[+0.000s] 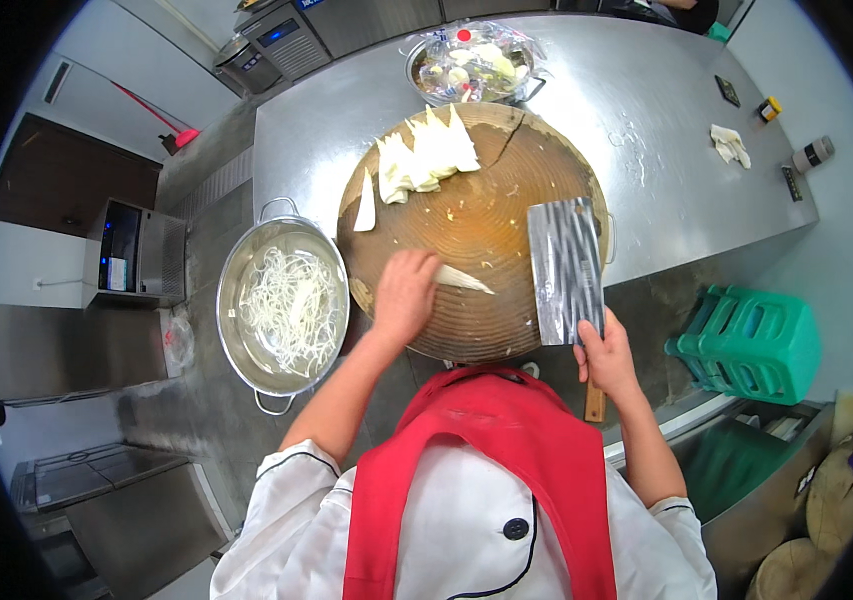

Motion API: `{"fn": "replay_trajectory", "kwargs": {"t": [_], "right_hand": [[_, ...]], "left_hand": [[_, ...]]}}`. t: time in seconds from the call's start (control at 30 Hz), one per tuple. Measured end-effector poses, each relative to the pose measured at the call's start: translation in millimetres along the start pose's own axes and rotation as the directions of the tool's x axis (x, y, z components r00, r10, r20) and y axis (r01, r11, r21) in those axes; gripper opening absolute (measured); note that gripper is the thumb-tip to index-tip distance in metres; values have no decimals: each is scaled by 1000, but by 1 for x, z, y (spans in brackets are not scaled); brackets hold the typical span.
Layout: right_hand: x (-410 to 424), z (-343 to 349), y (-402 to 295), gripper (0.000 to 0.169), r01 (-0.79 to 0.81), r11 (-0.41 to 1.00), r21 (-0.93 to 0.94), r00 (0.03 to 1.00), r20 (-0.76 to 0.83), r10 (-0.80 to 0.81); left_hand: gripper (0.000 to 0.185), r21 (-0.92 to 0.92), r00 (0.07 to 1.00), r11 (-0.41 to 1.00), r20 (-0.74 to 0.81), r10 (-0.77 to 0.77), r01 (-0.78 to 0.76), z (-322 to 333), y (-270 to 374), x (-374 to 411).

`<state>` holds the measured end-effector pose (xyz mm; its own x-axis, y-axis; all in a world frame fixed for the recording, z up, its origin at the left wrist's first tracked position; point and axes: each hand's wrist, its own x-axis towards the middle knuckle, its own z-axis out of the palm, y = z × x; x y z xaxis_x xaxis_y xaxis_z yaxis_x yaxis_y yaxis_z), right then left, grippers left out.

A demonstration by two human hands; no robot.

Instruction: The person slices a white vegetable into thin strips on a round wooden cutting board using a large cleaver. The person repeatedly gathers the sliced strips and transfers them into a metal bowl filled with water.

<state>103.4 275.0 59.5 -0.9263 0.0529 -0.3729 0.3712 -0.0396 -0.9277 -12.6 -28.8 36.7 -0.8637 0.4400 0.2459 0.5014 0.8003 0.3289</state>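
My left hand [405,294] rests on the near left part of a round wooden chopping block [471,225], its fingers on a pale, pointed vegetable piece [464,280]. The wooden handle of a broad cleaver [565,270] is gripped in my right hand [606,356]; the blade lies over the block's right side, flat face up. Several pale vegetable wedges [426,154] stand in a row at the far left of the block, and a single slim wedge [366,202] lies apart from them. Left of the block, a two-handled metal basin [229,300] holds thin white shreds [295,307] in liquid.
Beyond the block, a metal pot [420,88] holds vegetable pieces and plastic bags on the steel table [666,172]. A white cloth [730,145], a yellow-labelled jar [769,109] and a grey bottle [813,154] are at right. Green plastic stools [764,341] stand below. A person sits far off.
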Motion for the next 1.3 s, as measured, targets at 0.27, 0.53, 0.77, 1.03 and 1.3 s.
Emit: {"fn": "replay_trajectory", "kwargs": {"t": [0.27,0.53,0.77,1.03,1.3], "right_hand": [[41,80,-57,17,315,336,-888,934,228,-274],[62,102,-61,13,412,77,-908,905,398,-150],[65,125,-63,10,534,2,-845,819,517,-247],[64,113,-61,10,588,2,-809,775,563,-288],[70,114,-54,10,585,99,-805,803,557,-213]], "left_hand": [[30,-249,981,964,-145,-132,93,6,-38,-11],[24,-264,984,963,-150,-98,55,16,-34,-10],[19,-240,958,954,-179,-224,178,24,-22,-3],[23,-203,949,957,-196,-247,207,32,-19,-4],[21,-232,935,954,-252,-249,191,35,-17,-1]]}}
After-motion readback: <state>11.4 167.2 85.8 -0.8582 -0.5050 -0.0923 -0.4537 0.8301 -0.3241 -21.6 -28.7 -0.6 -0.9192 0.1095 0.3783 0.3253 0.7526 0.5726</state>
